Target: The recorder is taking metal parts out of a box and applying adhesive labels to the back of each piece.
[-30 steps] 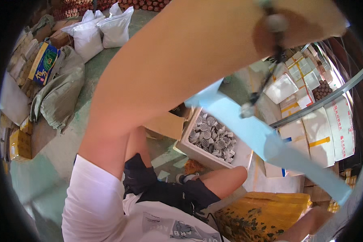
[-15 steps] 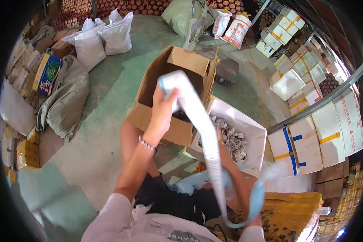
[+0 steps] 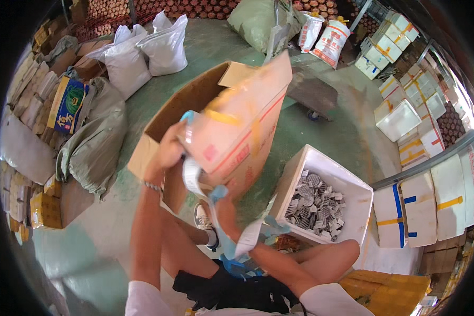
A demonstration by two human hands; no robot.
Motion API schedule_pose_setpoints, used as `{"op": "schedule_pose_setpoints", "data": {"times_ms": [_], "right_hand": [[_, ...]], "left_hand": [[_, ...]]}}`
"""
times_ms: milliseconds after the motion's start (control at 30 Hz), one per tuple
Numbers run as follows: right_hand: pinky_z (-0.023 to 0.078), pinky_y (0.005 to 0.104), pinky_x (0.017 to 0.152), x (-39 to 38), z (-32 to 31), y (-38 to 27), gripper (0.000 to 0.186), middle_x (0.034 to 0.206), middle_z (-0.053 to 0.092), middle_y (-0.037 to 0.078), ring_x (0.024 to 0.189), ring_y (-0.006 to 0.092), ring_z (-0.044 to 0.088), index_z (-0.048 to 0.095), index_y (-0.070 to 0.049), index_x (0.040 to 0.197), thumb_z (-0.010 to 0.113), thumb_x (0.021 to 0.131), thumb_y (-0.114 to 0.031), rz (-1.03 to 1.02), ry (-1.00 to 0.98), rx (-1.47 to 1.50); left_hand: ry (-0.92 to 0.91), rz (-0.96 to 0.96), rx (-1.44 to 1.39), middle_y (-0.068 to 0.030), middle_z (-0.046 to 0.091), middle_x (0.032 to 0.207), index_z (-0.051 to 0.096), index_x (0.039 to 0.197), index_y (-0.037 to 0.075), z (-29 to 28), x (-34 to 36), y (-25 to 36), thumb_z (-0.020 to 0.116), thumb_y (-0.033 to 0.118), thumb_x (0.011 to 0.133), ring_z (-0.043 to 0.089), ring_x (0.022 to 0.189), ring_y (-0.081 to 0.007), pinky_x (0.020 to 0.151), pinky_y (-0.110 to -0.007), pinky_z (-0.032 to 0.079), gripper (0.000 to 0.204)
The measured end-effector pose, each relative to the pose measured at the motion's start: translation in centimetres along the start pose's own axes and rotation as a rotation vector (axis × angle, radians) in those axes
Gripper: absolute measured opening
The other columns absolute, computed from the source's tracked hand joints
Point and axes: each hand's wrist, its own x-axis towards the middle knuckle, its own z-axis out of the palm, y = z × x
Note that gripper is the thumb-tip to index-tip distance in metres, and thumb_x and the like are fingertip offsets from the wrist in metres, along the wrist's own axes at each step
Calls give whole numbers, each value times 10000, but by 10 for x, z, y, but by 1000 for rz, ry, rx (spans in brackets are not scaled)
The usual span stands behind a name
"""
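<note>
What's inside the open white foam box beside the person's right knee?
The white foam box holds a heap of small grey-and-white bundles. Only the top layer shows; anything underneath, including the floor, is covered.

White sacks (image 3: 166, 51), stacked foam boxes (image 3: 388, 48)

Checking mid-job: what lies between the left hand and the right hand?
A curling white-and-blue strip lies between the left hand and the right hand, close by the cardboard box. The head view shows this.
</note>
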Motion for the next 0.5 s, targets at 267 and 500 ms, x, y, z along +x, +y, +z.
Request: {"op": "schedule_pose_setpoints", "data": {"times_ms": [267,500], "right_hand": [[547,487,888,-17,35,61,1118,1476,382,427,981,477,689,-12,122,1576,774,875,-252,-195,63,1],[451,497,1098,-94,-134,193,940,1411,557,269,1331,448,512,230,-59,1610,763,873,-295,-653,-524,-883]], "left_hand": [[-108,-40,428,-255,689,1097,578,1267,-98,23,-1,-15,703,90,890,660,1024,-231,924,-389,500,439],[166,-294,-147,-89,650,1324,483,1452,-2,69,-60,17,635,-47,923,630,1189,-178,1054,-342,495,553]]}}
